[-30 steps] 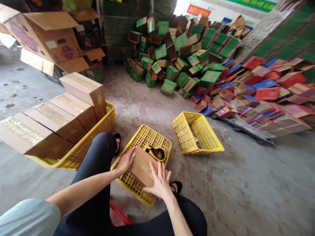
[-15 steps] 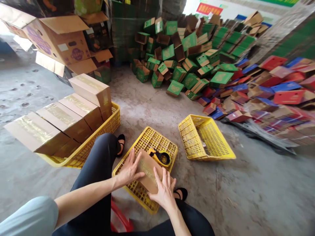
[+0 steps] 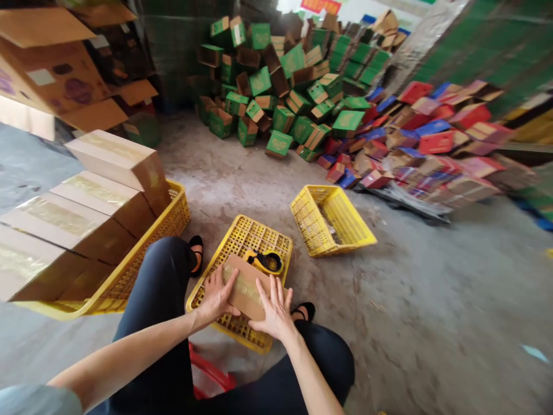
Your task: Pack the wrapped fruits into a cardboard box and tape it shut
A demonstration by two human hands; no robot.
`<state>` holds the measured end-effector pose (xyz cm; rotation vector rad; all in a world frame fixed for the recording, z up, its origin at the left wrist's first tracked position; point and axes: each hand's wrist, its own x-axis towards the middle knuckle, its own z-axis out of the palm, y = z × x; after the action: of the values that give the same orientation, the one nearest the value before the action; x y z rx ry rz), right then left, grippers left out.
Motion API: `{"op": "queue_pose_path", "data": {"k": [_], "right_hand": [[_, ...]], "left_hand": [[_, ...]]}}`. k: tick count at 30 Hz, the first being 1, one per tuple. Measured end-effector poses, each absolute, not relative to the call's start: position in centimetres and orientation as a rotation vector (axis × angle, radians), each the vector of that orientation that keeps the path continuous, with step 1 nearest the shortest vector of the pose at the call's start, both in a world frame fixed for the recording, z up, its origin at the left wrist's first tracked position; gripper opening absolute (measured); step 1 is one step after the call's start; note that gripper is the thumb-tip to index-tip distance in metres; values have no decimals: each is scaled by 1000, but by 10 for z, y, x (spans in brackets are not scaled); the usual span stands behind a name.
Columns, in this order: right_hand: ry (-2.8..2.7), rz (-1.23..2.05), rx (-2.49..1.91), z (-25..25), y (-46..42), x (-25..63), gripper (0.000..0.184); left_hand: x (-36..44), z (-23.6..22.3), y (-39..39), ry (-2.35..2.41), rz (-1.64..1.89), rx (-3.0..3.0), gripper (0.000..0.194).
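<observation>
left hand (image 3: 216,297) and right hand (image 3: 277,314): fingers apart, on box (image 3: 245,288) | risk: pushing box forward may knock dispenser (image 3: 261,260) off crate (image 3: 241,235)

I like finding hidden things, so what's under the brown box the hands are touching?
Under the brown box is a yellow crate with lots of holes. Its top shows around the box, but the patch right beneath is covered.

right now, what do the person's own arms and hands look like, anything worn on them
The bare left hand and bare right hand show no gloves, rings or watches. A pale grey-blue fabric sleeve ends above the uncovered left forearm; no right sleeve is in view.
</observation>
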<state>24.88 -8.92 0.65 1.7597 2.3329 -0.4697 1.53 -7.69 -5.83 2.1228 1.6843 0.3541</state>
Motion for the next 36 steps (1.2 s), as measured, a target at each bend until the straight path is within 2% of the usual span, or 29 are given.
{"op": "queue_pose_path", "data": {"k": [3,6,9,14,19,23,25,31,34,36], "right_hand": [[2329,-557,1944,7,-99,251,128],[2118,-673,2571,-8,-119,261,120],[1585,-1117,3055,-34,-142,270,122],[1571,-1305,3242,-65,-161,265,110],[1684,-1201,3314,-72,-162,257,92],[1677,-1161,3349,-70,-161,256,83],[1628,-1344,3385,-67,-159,256,83],[1110,-2427,3371,-54,-153,254,87],[978,-2725,3198,-46,-149,254,85],[928,-2808,3056,-43,-146,254,79]], "left_hand": [[13,-63,-80,1729,371,2245,132],[12,-64,-83,1745,379,2305,131],[11,-63,-84,1741,403,2326,128],[10,-60,-88,1764,396,2327,122],[12,-57,-92,1803,334,2332,123],[14,-52,-94,1833,290,2336,124],[14,-49,-92,1824,270,2344,122],[-1,-46,-82,1669,290,2348,119],[-8,-45,-77,1589,327,2336,117],[-12,-44,-75,1571,337,2311,116]]}}
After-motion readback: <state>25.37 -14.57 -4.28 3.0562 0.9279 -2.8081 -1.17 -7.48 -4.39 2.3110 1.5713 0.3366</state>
